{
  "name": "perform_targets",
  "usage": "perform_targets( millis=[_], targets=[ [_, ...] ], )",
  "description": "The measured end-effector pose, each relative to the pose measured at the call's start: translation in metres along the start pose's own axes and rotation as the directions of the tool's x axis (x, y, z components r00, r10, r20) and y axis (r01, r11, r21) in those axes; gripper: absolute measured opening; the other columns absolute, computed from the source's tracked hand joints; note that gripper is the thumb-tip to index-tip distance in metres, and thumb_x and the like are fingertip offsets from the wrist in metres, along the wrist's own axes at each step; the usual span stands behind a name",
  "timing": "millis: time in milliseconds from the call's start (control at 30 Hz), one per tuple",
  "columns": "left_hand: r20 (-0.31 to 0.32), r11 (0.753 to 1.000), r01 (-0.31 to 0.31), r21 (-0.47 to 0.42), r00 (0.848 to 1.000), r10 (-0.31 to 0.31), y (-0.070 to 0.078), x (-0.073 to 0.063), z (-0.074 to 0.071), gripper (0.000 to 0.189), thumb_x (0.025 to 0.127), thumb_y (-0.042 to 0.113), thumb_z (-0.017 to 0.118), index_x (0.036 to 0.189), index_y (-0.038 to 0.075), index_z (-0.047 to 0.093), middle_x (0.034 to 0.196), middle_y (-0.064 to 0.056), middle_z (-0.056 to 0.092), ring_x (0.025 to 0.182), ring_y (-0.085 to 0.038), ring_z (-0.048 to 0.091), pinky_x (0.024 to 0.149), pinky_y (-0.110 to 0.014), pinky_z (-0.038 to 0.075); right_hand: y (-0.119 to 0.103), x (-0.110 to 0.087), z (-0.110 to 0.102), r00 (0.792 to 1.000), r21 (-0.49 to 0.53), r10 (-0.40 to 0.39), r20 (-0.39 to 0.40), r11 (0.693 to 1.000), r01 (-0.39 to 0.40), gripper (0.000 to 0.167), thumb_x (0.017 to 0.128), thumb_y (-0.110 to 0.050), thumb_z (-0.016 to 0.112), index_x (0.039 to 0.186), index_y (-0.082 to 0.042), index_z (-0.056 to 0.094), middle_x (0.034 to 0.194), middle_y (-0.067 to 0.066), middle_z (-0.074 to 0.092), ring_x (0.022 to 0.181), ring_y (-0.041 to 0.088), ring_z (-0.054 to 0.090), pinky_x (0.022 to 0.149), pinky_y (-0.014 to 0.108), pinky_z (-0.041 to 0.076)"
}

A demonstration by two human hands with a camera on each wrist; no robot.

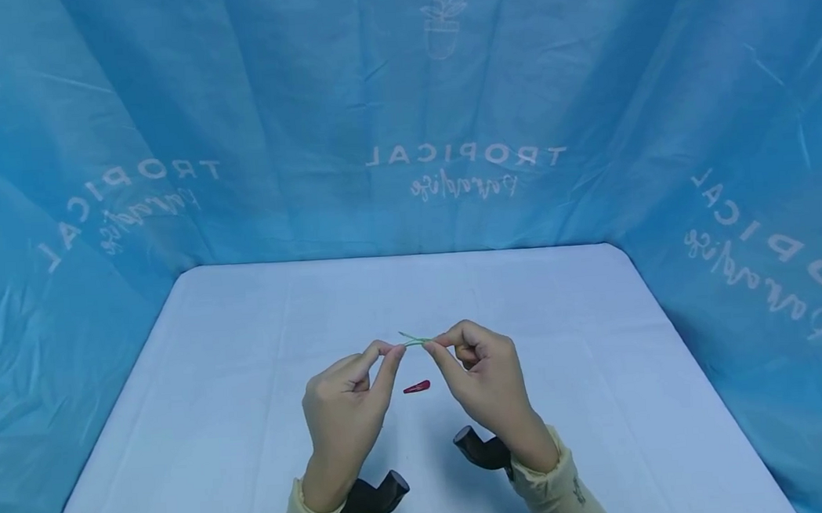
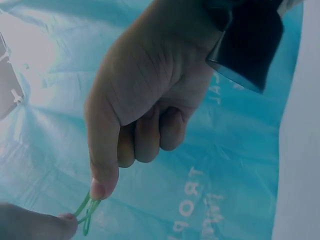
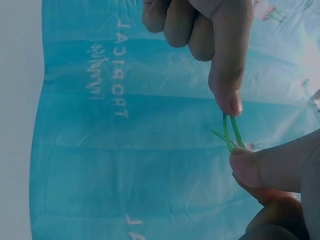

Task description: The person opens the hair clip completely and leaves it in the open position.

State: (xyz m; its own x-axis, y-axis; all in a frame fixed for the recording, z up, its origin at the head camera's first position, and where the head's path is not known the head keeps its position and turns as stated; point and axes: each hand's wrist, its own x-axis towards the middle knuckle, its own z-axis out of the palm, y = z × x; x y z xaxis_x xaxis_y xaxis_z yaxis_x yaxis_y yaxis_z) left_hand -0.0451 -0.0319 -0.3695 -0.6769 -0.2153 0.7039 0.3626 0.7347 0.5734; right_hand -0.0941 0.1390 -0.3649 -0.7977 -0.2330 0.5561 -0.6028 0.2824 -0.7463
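Both hands pinch a thin green snap hair clip (image 1: 416, 342) between thumb and index finger, raised over the table. My left hand (image 1: 345, 406) grips one end; my right hand (image 1: 485, 373) has the other, its remaining fingers curled toward the palm. In the right wrist view the green clip (image 3: 226, 131) shows two slim side strips, with a narrow tongue sticking out at an angle. Its ends are hidden under the thumbs. A red snap hair clip (image 1: 417, 386) appears just below the green one in the head view, lying on the table between the hands.
A white-covered table (image 1: 245, 314) with rounded far corners extends beneath the hands. Blue printed curtains (image 1: 316, 97) surround it at the back and sides. Each wrist carries a black camera mount, the left mount (image 1: 378, 498) and the right mount (image 1: 481, 448), pointing inward.
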Motion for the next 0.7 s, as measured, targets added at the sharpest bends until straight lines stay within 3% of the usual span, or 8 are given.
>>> perform_targets(
  millis=[133, 233, 300, 467, 567, 700],
  targets=[
    [0.09, 0.993, 0.041, 0.114, 0.995, -0.051, -0.014, -0.007, -0.005, 0.015, 0.082, 0.028, 0.085, 0.091, 0.015, 0.082, 0.049, 0.012, 0.027, 0.044, 0.003, 0.016, 0.04, -0.015, 0.013, 0.01, -0.001, 0.011, 0.996, -0.059, 0.041, 0.079, 0.998, -0.037, 0.006, 0.088, -0.012, 0.079, 0.088, -0.015, 0.074, 0.054, -0.01, 0.027, 0.047, 0.002, 0.021, 0.04, 0.021, 0.022],
    [0.18, 0.975, 0.074, 0.21, 0.977, -0.113, -0.027, -0.014, -0.009, 0.016, 0.084, 0.032, 0.083, 0.092, 0.018, 0.083, 0.048, 0.013, 0.029, 0.042, 0.003, 0.016, 0.04, -0.015, 0.013, 0.02, -0.001, 0.025, 0.985, -0.134, 0.07, 0.156, 0.99, -0.049, 0.004, 0.089, -0.017, 0.079, 0.089, -0.016, 0.075, 0.053, -0.011, 0.027, 0.046, 0.003, 0.021, 0.041, 0.02, 0.021],
    [0.24, 0.96, 0.094, 0.266, 0.958, -0.16, -0.036, -0.018, -0.01, 0.018, 0.085, 0.033, 0.082, 0.095, 0.017, 0.083, 0.047, 0.013, 0.032, 0.041, 0.002, 0.018, 0.039, -0.016, 0.014, 0.028, -0.003, 0.035, 0.975, -0.18, 0.093, 0.202, 0.982, -0.056, 0.005, 0.09, -0.021, 0.078, 0.09, -0.017, 0.075, 0.051, -0.012, 0.03, 0.043, 0.003, 0.021, 0.041, 0.02, 0.022],
    [0.368, 0.912, 0.115, 0.394, 0.889, -0.271, -0.054, -0.034, -0.012, 0.021, 0.088, 0.031, 0.078, 0.102, 0.015, 0.082, 0.046, 0.011, 0.032, 0.04, -0.003, 0.02, 0.04, -0.019, 0.014, 0.048, -0.013, 0.06, 0.939, -0.286, 0.14, 0.313, 0.957, -0.048, 0.008, 0.091, -0.029, 0.076, 0.089, -0.021, 0.078, 0.047, -0.013, 0.035, 0.039, 0.002, 0.024, 0.039, 0.02, 0.022],
    [0.409, 0.879, 0.112, 0.464, 0.853, -0.325, -0.065, -0.047, -0.016, 0.019, 0.088, 0.03, 0.078, 0.101, 0.016, 0.082, 0.045, 0.011, 0.027, 0.041, -0.004, 0.019, 0.04, -0.02, 0.013, 0.058, -0.024, 0.075, 0.903, -0.341, 0.144, 0.405, 0.94, 0.003, 0.009, 0.091, -0.029, 0.076, 0.09, -0.021, 0.08, 0.048, -0.015, 0.038, 0.041, 0.0, 0.027, 0.04, 0.018, 0.024],
    [0.439, 0.855, 0.099, 0.509, 0.824, -0.357, -0.078, -0.062, -0.017, 0.017, 0.085, 0.029, 0.08, 0.097, 0.016, 0.083, 0.044, 0.012, 0.025, 0.041, -0.003, 0.018, 0.04, -0.02, 0.013, 0.068, -0.036, 0.086, 0.845, -0.387, 0.18, 0.503, 0.921, 0.034, 0.01, 0.092, -0.028, 0.075, 0.092, -0.02, 0.081, 0.05, -0.017, 0.04, 0.044, -0.002, 0.029, 0.041, 0.018, 0.026]
  ],
)
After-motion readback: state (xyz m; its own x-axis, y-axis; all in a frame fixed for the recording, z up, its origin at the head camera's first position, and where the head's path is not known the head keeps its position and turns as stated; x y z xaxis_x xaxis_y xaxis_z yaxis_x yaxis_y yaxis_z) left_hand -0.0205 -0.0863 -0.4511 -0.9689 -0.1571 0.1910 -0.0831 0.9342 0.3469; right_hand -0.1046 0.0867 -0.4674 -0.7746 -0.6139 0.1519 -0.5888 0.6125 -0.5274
